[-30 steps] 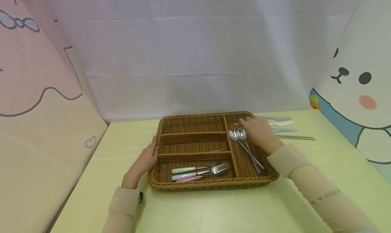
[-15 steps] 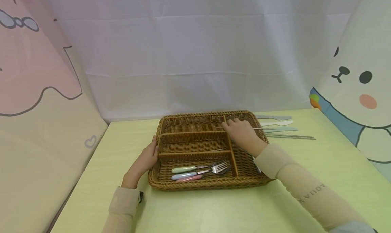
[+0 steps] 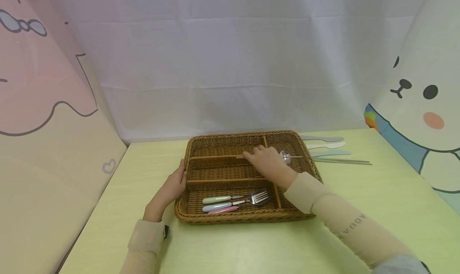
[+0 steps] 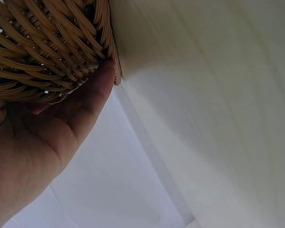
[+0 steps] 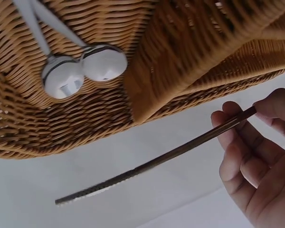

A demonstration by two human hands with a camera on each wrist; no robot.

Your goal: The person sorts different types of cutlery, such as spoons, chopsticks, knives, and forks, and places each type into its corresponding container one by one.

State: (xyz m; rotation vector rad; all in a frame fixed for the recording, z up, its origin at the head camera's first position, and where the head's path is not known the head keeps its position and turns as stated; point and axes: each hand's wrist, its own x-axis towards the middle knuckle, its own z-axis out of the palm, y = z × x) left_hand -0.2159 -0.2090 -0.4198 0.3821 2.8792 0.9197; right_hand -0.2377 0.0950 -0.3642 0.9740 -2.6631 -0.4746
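In the head view, my left hand [image 3: 171,188] rests against the left outer wall of a brown wicker cutlery tray [image 3: 251,217]. The left wrist view shows its fingers [image 4: 92,97] lying fairly straight along the wicker. My right hand [image 3: 267,164] is above the tray, over the divider between the right compartment and the left rows. Thumb and fingertips pinch one end of a slim metal table knife [image 5: 156,161], seen edge-on, with fine teeth near its far end. Two metal spoons [image 5: 104,64] lie in the right compartment, partly hidden by the hand in the head view.
Forks with green, blue and pink handles [image 3: 217,207] lie in the tray's front-left compartment. Right of the tray are grey, white and pale green knives [image 3: 330,152] and thin metal chopsticks [image 3: 345,161]. A white cloth [image 3: 230,74] hangs behind the table [image 3: 230,246].
My right hand has picked up the knife from the right compartment's back area and carried it leftward and slightly nearer, to the divider. My left hand has stayed at the tray's wall.
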